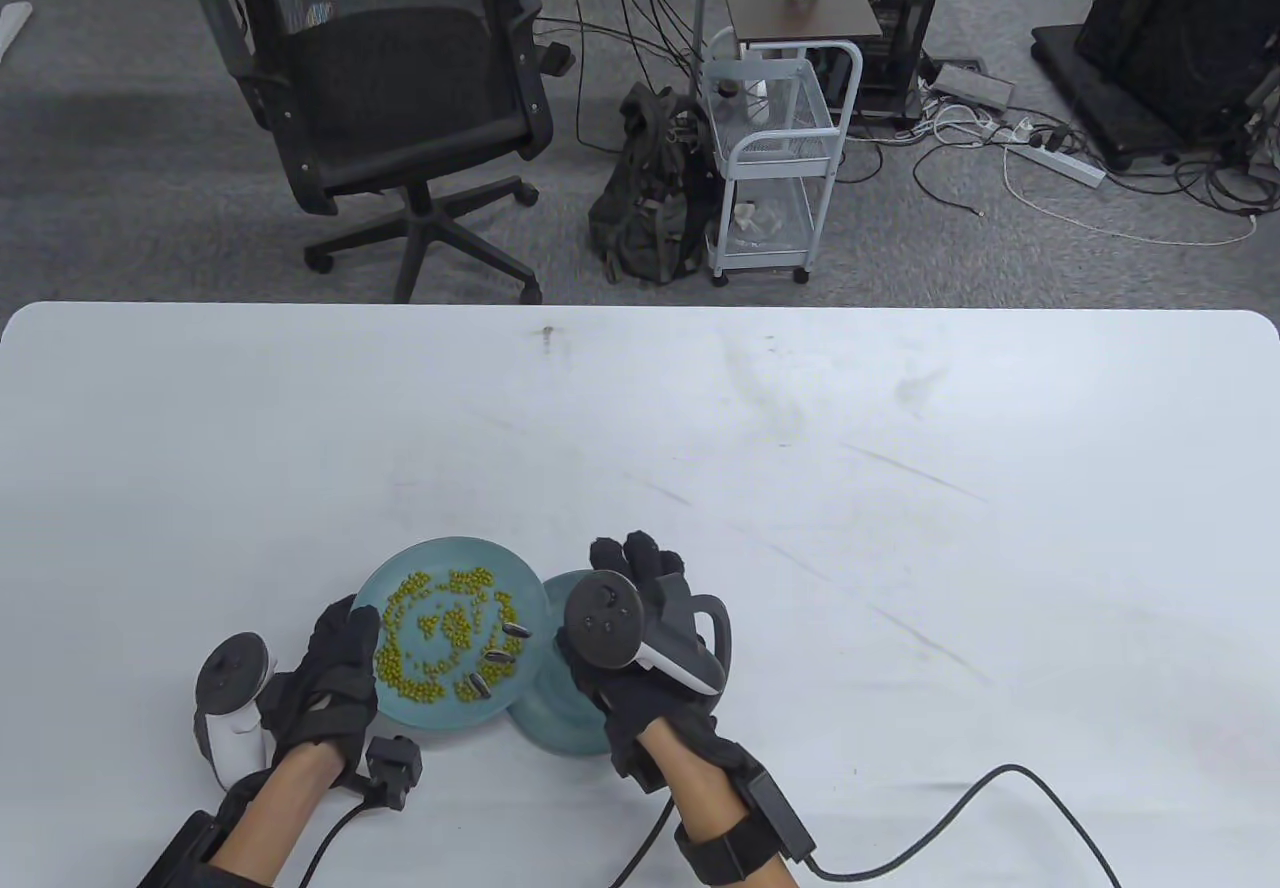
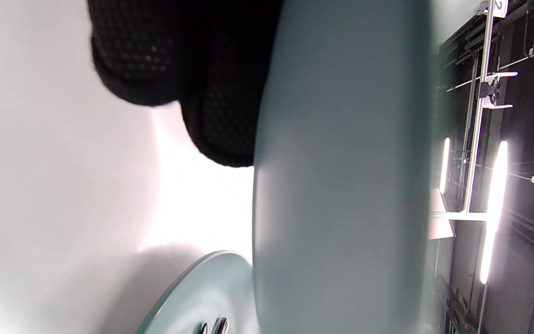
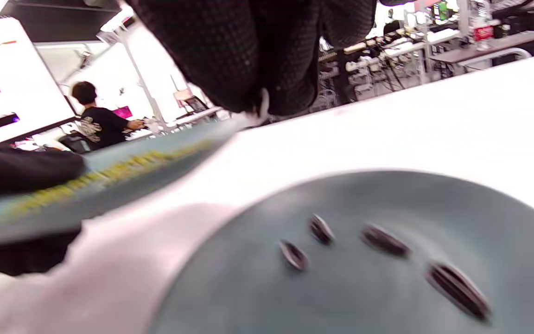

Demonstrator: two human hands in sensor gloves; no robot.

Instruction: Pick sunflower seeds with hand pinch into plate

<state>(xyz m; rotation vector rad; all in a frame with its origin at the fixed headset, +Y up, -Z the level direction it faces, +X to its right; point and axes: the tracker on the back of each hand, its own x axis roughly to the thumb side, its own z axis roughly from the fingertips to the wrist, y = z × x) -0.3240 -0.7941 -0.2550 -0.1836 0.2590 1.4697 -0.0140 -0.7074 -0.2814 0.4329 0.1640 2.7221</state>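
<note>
four striped sunflower seeds [image 3: 383, 241] already lie in the second plate [image 3: 434, 208] under my right hand [image 1: 640, 628]; about three more still sit among the green beans [image 1: 440, 628] on the first plate [image 1: 400, 578]. my left hand [image 1: 330, 668] grips that plate's near edge and holds it tilted off the surface [image 1: 900, 488]. my right hand's fingers curl together above the seeds; i cannot tell whether they pinch one.
</note>
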